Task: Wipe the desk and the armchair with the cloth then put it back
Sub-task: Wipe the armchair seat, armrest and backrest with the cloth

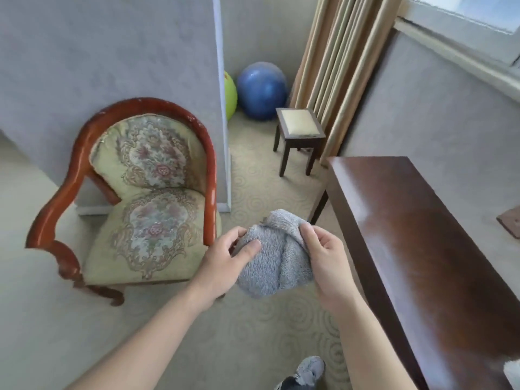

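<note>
A bunched grey terry cloth (274,257) hangs in mid-air over the carpet, held by both hands. My left hand (225,263) grips its left side with the thumb pressed on top. My right hand (326,260) pinches its right edge. The armchair (149,198), with a red-brown wooden frame and floral upholstery, stands to the left, its right armrest just beside my left hand. The dark glossy wooden desk (422,235) runs along the right, a short way from my right hand.
A small dark stool (299,136) with a pale cushion stands beyond, by beige curtains (337,66). A blue ball (261,90) and a green ball (230,94) sit in the far corner behind a wall edge. A grey slipper (308,371) shows at the bottom.
</note>
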Action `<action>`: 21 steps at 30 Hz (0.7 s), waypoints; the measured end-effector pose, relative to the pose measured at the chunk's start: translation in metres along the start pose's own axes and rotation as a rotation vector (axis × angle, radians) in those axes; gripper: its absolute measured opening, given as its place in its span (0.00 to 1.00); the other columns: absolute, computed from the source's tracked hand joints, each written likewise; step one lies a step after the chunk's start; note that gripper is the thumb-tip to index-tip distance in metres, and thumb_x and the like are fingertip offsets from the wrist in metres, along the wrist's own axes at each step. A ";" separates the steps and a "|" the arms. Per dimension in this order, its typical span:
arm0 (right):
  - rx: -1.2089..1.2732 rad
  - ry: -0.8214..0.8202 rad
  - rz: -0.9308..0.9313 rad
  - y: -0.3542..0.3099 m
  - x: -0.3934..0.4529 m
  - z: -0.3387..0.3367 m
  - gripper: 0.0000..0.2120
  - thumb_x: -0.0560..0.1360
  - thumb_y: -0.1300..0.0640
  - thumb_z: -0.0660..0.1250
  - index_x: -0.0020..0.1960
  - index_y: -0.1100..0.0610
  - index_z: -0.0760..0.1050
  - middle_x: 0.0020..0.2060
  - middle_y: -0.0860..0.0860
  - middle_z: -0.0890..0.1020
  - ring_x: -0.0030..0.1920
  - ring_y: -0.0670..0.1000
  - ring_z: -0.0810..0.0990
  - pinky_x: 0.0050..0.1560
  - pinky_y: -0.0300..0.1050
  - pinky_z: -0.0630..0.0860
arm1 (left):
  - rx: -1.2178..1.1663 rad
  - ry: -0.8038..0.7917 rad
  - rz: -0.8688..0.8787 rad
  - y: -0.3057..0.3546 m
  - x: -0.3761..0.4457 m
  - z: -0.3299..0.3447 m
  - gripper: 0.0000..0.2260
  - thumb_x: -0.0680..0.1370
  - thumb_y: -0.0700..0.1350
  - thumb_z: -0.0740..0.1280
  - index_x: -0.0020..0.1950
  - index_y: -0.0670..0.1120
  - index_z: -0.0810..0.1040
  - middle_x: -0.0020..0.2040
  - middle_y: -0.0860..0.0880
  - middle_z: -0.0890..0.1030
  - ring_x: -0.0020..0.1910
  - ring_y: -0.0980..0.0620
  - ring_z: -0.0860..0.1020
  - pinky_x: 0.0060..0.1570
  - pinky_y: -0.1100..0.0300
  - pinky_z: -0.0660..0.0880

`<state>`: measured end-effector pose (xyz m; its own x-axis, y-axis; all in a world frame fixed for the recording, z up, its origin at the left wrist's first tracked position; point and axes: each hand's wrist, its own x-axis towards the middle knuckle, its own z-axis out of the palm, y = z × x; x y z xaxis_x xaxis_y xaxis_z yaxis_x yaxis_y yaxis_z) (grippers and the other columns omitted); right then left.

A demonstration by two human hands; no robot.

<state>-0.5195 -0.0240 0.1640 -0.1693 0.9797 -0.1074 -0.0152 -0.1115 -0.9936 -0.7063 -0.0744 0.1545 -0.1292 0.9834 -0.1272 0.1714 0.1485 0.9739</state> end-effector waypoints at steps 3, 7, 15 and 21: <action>0.084 -0.147 0.085 -0.002 -0.010 0.060 0.25 0.82 0.47 0.61 0.57 0.72 0.73 0.51 0.73 0.79 0.50 0.54 0.78 0.52 0.52 0.72 | -0.159 0.041 -0.073 -0.011 -0.023 -0.052 0.14 0.76 0.55 0.70 0.60 0.52 0.80 0.55 0.52 0.85 0.57 0.53 0.81 0.62 0.56 0.75; 0.205 -0.440 0.317 0.002 -0.009 0.113 0.28 0.78 0.42 0.63 0.67 0.64 0.74 0.63 0.63 0.79 0.65 0.62 0.77 0.69 0.62 0.69 | -0.260 0.046 -0.104 -0.021 -0.034 -0.111 0.08 0.82 0.41 0.67 0.61 0.49 0.77 0.49 0.48 0.83 0.51 0.52 0.79 0.53 0.57 0.76; 0.415 -0.708 0.634 0.040 0.034 0.193 0.27 0.74 0.41 0.70 0.68 0.56 0.76 0.66 0.58 0.78 0.67 0.57 0.75 0.62 0.54 0.75 | -0.374 -0.092 -0.169 -0.040 0.002 -0.186 0.12 0.78 0.41 0.69 0.62 0.46 0.78 0.55 0.47 0.86 0.56 0.51 0.83 0.54 0.60 0.79; 0.467 -0.640 0.716 0.076 0.116 0.263 0.22 0.79 0.50 0.68 0.68 0.61 0.74 0.68 0.62 0.75 0.69 0.60 0.74 0.62 0.56 0.75 | 0.230 0.183 -0.132 -0.087 0.065 -0.262 0.12 0.79 0.48 0.71 0.58 0.64 0.76 0.57 0.67 0.78 0.57 0.76 0.73 0.55 0.78 0.67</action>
<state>-0.7993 0.0375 0.0848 -0.7727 0.4056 -0.4884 -0.0601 -0.8126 -0.5797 -0.9852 -0.0505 0.1111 -0.3351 0.9220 -0.1938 0.3547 0.3140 0.8807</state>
